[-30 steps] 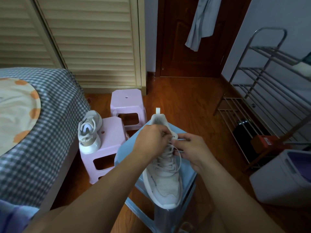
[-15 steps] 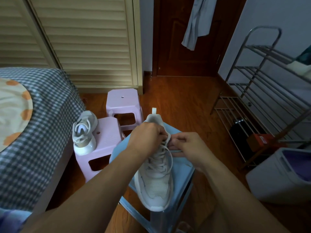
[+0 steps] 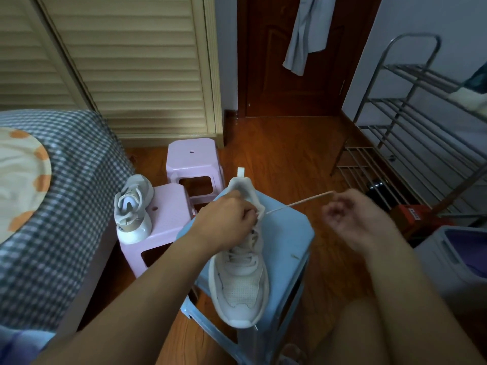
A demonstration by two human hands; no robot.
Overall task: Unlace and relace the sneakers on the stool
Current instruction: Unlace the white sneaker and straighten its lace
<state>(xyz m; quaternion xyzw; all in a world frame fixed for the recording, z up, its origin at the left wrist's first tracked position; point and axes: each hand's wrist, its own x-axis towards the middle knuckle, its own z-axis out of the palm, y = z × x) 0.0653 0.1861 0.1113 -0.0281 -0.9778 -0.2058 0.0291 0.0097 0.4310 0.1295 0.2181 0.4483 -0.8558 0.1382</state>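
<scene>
A white sneaker (image 3: 241, 283) lies on the blue stool (image 3: 287, 243), toe towards me. My left hand (image 3: 224, 222) grips the sneaker at its top eyelets near the collar. My right hand (image 3: 353, 217) is out to the right and pinches the end of a white lace (image 3: 297, 203), which runs taut from the top eyelet to my fingers. The second white sneaker (image 3: 133, 209) stands on a pink stool (image 3: 166, 227) to the left, untouched.
Another pink stool (image 3: 193, 156) stands behind. A bed with a checked cover (image 3: 60, 196) fills the left. A metal shoe rack (image 3: 411, 143) lines the right wall, with a pale bin (image 3: 458, 262) and a red box (image 3: 413, 214) near it.
My right hand has swung away to the right, drawing the lace out straight from the sneaker. My left hand has stayed on the top eyelets.
</scene>
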